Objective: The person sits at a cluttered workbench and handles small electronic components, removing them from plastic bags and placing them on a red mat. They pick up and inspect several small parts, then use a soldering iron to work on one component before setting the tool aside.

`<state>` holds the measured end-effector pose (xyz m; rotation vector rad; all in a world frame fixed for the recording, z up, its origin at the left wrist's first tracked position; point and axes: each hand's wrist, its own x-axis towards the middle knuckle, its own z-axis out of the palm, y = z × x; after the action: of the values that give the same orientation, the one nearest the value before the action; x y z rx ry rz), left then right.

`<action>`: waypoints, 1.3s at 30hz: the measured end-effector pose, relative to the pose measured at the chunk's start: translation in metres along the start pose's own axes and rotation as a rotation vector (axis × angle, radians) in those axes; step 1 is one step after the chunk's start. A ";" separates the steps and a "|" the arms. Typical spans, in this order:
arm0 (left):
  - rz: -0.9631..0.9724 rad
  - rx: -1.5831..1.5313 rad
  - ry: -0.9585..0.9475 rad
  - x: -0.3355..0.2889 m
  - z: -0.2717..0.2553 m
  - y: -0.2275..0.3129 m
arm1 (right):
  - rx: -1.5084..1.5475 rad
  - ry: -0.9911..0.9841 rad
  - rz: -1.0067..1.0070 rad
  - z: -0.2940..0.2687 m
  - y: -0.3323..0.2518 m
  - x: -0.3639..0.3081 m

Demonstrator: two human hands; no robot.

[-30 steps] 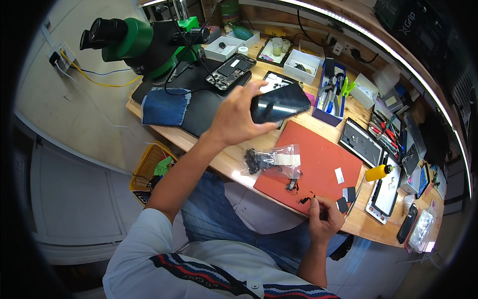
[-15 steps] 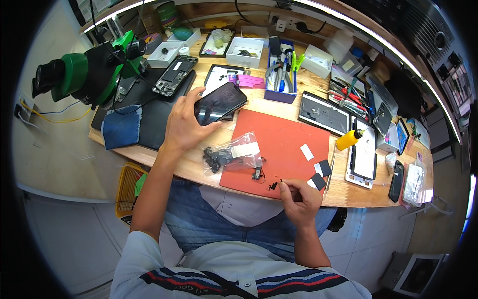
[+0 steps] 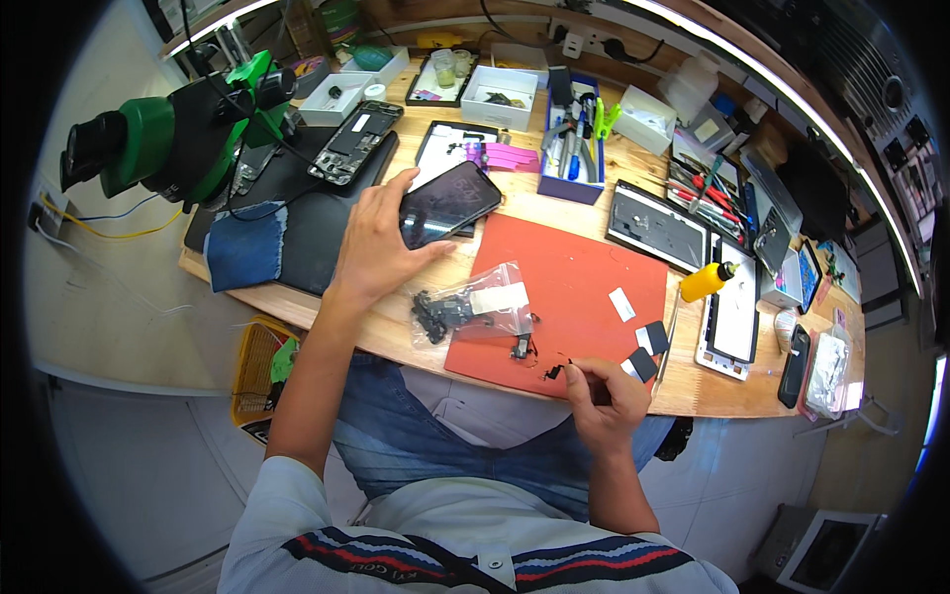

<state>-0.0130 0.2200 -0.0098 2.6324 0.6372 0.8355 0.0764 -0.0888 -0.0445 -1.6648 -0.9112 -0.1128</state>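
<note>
My left hand [image 3: 371,243] grips a dark smartphone [image 3: 450,205] by its left end, thumb along the near edge and fingers at the far one. Its dim screen faces up. Over the near edge of the orange-red mat [image 3: 564,287], my right hand [image 3: 609,396] has thumb and forefinger pinched on a small black part [image 3: 556,373] with a thin wire-like strip. Much of that part's held end is hidden by the fingers. Between the hands lies a clear zip bag [image 3: 475,305] of black pieces, with a small metal-and-black component [image 3: 522,345] beside it.
A green microscope [image 3: 163,139] stands at left by an opened phone [image 3: 356,144]. A blue tool box [image 3: 572,186] and a pink strip [image 3: 510,156] sit at the back. A yellow bottle [image 3: 703,283], dark cards [image 3: 643,361] and a tablet frame [image 3: 729,327] are at right.
The whole view has shifted slightly, so the bench appears a little further right. Both hands keep nearly the same places and the same grips.
</note>
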 end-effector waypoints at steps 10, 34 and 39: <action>0.050 -0.041 0.010 0.014 -0.007 0.017 | 0.016 -0.012 0.050 0.001 -0.007 -0.001; 0.207 -0.219 -0.220 -0.063 -0.006 0.073 | 0.305 0.139 0.345 -0.044 -0.020 0.017; 0.090 -0.272 -0.085 -0.067 -0.003 0.059 | 0.143 -0.027 0.351 -0.041 -0.017 0.048</action>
<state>-0.0449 0.1370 -0.0150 2.4477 0.3575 0.7699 0.1154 -0.1002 0.0070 -1.6688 -0.6197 0.2099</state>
